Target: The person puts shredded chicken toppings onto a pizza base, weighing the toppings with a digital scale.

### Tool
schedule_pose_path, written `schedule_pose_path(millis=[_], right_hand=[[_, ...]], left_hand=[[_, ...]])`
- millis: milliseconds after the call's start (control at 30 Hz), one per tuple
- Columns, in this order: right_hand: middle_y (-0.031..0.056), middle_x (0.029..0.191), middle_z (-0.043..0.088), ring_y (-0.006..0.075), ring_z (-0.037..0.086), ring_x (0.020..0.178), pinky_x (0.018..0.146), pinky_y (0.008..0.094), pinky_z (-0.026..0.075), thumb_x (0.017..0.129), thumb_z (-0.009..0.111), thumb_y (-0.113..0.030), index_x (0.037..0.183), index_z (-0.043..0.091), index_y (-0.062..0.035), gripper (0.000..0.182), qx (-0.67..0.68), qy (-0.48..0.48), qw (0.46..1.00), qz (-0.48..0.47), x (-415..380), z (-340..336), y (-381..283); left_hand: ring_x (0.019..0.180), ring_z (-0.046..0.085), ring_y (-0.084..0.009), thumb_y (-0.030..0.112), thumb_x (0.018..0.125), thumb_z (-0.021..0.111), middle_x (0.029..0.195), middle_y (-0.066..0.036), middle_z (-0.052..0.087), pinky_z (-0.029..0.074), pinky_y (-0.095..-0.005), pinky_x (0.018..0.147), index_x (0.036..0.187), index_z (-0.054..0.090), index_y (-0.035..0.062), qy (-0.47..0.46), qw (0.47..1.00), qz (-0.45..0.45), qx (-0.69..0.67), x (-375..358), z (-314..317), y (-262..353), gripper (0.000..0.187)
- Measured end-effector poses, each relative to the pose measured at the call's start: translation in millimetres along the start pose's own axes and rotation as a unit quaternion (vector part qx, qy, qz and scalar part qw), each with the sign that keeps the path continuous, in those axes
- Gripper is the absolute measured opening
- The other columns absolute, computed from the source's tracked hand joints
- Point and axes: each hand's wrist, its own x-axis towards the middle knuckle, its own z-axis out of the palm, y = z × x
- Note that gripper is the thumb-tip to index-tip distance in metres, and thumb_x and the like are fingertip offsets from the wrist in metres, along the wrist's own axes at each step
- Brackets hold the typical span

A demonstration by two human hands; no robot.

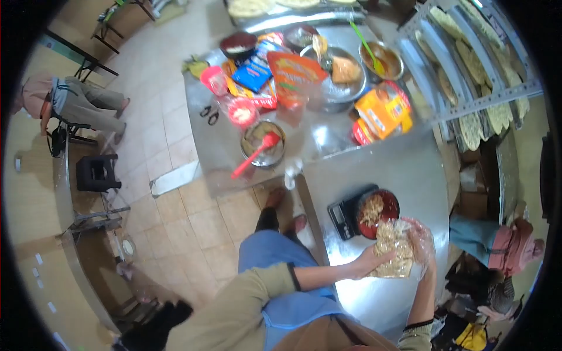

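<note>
A clear plastic bag [393, 248] of pale, crumbly pieces is tilted over the near edge of a red bowl [391, 200]. My left hand [369, 263] grips the bag's left side. On the other side, my right hand [422, 243] is wrapped round the bag's crumpled plastic, which partly covers the fingers. Some of the same pale pieces lie in the bowl. The bowl rests on a black digital scale [345, 220], whose display shows at its left; the digits are too small to read.
A metal table [228, 169] ahead bears packets, a steel bowl [263, 158] with a red spatula, scissors [209, 115] and more bowls. A tray rack [448, 111] stands at the right. Other people are at far left and right; a black stool [96, 173] is at left.
</note>
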Motion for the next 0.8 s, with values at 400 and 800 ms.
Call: schedule_pose_path(millis=[400, 800], right_hand=[[0.0048, 0.105, 0.059, 0.0089, 0.057, 0.088, 0.075, 0.0234, 0.049, 0.094, 0.048, -0.024, 0.126, 0.048, -0.0034, 0.038, -0.047, -0.027, 0.998, -0.022, -1, -6, 5], [0.0051, 0.104, 0.060, 0.0092, 0.055, 0.088, 0.080, 0.0237, 0.047, 0.087, 0.058, -0.008, 0.129, 0.046, -0.0048, 0.044, -0.037, -0.006, 0.998, 0.053, -7, 3, -3]], left_hand=[[0.104, 0.055, -0.0148, 0.024, 0.085, 0.064, 0.117, -0.006, 0.055, 0.047, -0.0312, 0.090, 0.127, 0.044, 0.0025, 0.012, 0.999, 0.019, 0.024, 14, -13, -21, 0.051], [0.102, 0.057, -0.0170, 0.024, 0.083, 0.068, 0.114, -0.008, 0.055, 0.050, -0.0311, 0.087, 0.123, 0.042, 0.0035, 0.012, 0.999, 0.016, -0.050, 8, -3, -9, 0.052]])
